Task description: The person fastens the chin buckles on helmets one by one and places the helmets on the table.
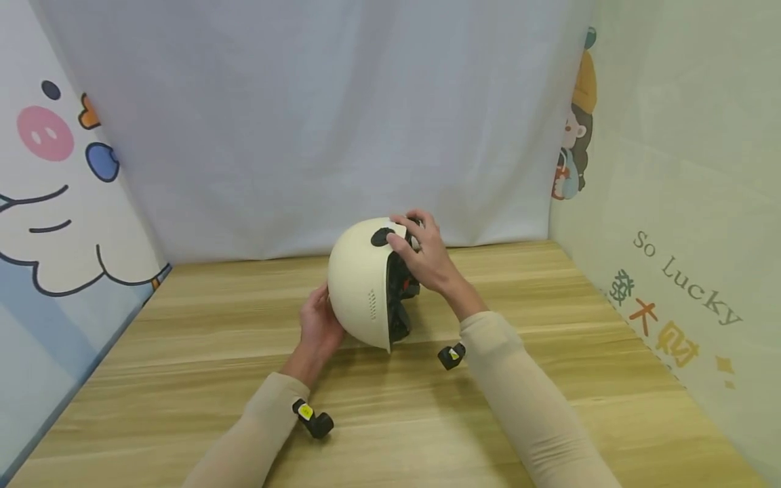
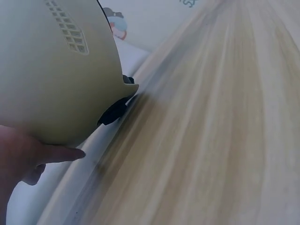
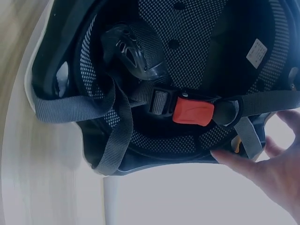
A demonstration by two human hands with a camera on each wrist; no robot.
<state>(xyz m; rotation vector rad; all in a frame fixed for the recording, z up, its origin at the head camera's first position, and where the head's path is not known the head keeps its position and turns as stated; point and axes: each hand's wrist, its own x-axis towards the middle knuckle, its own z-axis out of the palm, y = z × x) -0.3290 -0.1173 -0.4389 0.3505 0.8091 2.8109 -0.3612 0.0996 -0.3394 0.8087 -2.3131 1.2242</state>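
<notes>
A cream helmet [image 1: 358, 288] is tilted onto its side above the wood-grain table, its opening facing right. My left hand [image 1: 318, 327] supports the shell from the left; in the left wrist view, one straight finger [image 2: 63, 153] lies along the smooth surface. At the upper rim my right hand [image 1: 428, 256] grips the helmet, thumb beside a black oval piece [image 1: 382, 236] and the other fingers over the edge. Inside, the right wrist view shows dark mesh padding [image 3: 187, 47], grey chin straps [image 3: 70, 109] and a fastened buckle with a red tab [image 3: 193, 111].
The wooden table [image 1: 201, 352] runs back to a pale grey curtain [image 1: 274, 135]. Printed cloth panels stand at the left [image 1: 55, 203] and right [image 1: 683, 169]. Small black wrist cameras hang by both sleeves.
</notes>
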